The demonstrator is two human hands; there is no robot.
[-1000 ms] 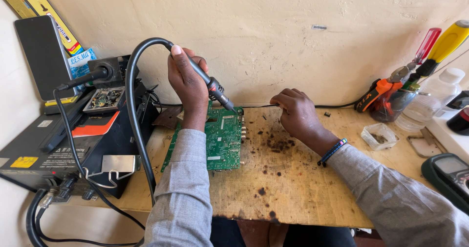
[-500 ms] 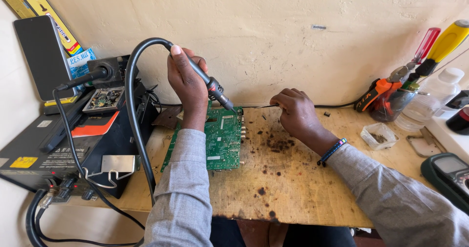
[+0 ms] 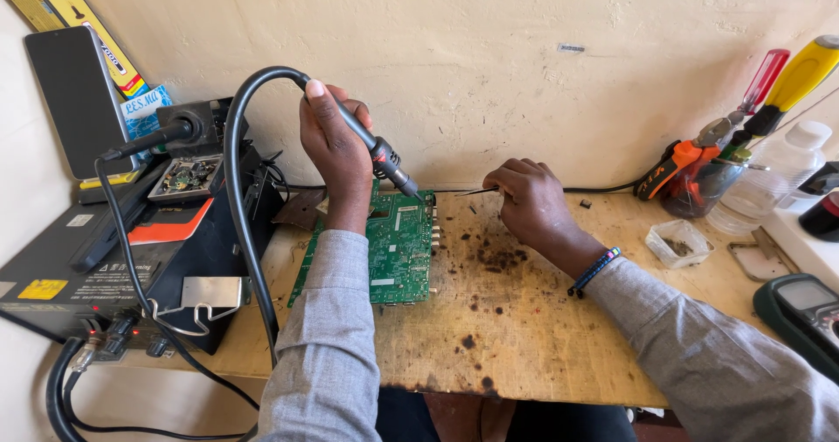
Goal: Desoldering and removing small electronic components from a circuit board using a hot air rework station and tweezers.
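A green circuit board [image 3: 398, 250] lies flat on the scorched wooden bench [image 3: 542, 337]. My left hand [image 3: 332, 149] grips a black hot-air wand [image 3: 376, 154] whose thick hose loops up and left; its nozzle points down at the board's far right corner. My right hand [image 3: 524, 202] rests on the bench just right of the board and pinches thin tweezers [image 3: 476, 191], their tip aimed toward the nozzle.
A black rework station [image 3: 131, 258] stands at the left with a small board on top and a dark phone [image 3: 74, 101] leaning on the wall. At the right are a cup of screwdrivers and pliers [image 3: 699, 176], a clear bottle [image 3: 769, 180], a small tray [image 3: 677, 241] and a multimeter [image 3: 800, 307].
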